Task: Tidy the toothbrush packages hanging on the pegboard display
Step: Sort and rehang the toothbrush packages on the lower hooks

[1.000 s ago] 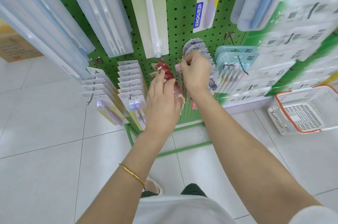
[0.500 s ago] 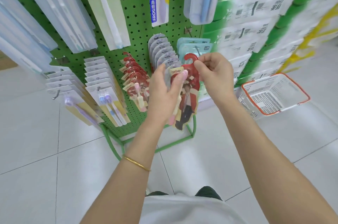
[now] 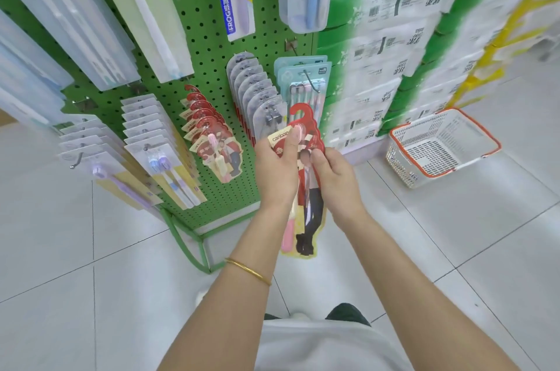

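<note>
A green pegboard carries rows of toothbrush packages. I hold a small stack of red hook-topped packages off the board, in front of it. My left hand grips the stack's left side, thumb laid across the front. My right hand pinches its right edge. More red packages hang on a peg to the left. Grey packages and teal packages hang behind the stack.
White-carded packages and others hang at the lower left, with long clear packs above. Stacked tissue packs stand at the right. A white and orange basket sits on the tiled floor.
Both hands have drawn the red packages off the peg and lowered them away from the board. My right hand slid from the hook top to the stack's right edge.
</note>
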Tool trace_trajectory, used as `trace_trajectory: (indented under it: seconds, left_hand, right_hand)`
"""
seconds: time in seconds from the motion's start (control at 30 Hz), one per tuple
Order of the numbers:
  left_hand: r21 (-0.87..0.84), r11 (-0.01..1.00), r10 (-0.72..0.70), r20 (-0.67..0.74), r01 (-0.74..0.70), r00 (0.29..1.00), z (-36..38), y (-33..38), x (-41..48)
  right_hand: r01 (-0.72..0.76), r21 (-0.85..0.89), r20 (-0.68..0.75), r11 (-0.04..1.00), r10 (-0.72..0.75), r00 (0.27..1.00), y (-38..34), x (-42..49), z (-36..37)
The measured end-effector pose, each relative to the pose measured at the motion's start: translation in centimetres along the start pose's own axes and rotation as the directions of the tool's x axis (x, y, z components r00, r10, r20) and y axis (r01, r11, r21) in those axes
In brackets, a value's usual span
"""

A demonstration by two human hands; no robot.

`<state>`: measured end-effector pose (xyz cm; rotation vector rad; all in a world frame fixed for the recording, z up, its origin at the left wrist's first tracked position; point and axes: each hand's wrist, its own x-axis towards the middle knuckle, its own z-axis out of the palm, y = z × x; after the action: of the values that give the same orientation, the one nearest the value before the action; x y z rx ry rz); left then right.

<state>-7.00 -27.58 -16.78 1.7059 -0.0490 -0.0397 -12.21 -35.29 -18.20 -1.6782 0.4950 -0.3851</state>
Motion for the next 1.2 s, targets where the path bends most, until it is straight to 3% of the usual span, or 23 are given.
trace_trajectory:
  seconds: [0.1,0.23,0.47,0.6,0.73,0.77,0.83,0.97,1.1,1.2]
  left_hand:
    - [0.237,0.968,0.081,0.024,-0.084,0.996,-0.2,-0.4,-1.2]
    - [0.514,0.803,0.223,0.212,-0.302,0.951,-0.8,-1.3,-2.9]
    - [0.576,0.611,0.146,0.592,-0.543,0.792,-1.6,-2.5,-3.8]
    - [0.572,0.595,0.090,0.652,-0.566,0.753,-1.7,-1.6,-2.8]
    - [0.673,0.471,0.008,0.643,-0.570,0.766,-1.2,-0.8,-2.2]
    - [0.697,0.467,-0.033,0.629,-0.544,0.777,-1.1,-0.7,-2.1]
    - [0.690,0.561,-0.094,0.601,-0.457,0.794,-0.6,-0.6,-1.7]
    - [0.398,0.917,-0.220,0.576,-0.035,0.787,-0.5,-0.5,-0.9]
    - [0.211,0.963,-0.266,0.642,0.169,0.719,-0.7,-0.6,-0.9]
    - [0.152,0.929,-0.360,0.592,0.339,0.721,-0.6,-0.6,-0.7]
  right_hand:
    - [-0.058,0.266,-0.102,0.962,0.087,0.991,-0.1,-0.3,1.1]
    - [-0.112,0.475,-0.132,0.873,0.196,0.972,-0.5,1.0,0.9]
    - [-0.163,0.576,-0.265,0.801,0.372,0.890,-0.4,5.0,-1.9]
    - [-0.194,0.589,-0.278,0.785,0.422,0.863,0.0,5.8,-2.1]
    - [-0.176,0.654,-0.249,0.736,0.428,0.869,-0.4,5.4,-2.1]
    - [-0.188,0.657,-0.221,0.730,0.424,0.878,-0.6,5.2,-2.1]
    - [-0.255,0.614,-0.143,0.747,0.422,0.895,-1.0,4.7,-2.3]
    - [-0.342,0.486,-0.038,0.804,0.410,0.911,-1.0,4.2,-2.6]
    - [-0.295,0.424,-0.042,0.856,0.344,0.938,-0.5,3.8,-2.5]
    - [-0.243,0.383,0.032,0.891,0.250,0.968,-0.2,3.8,-3.1]
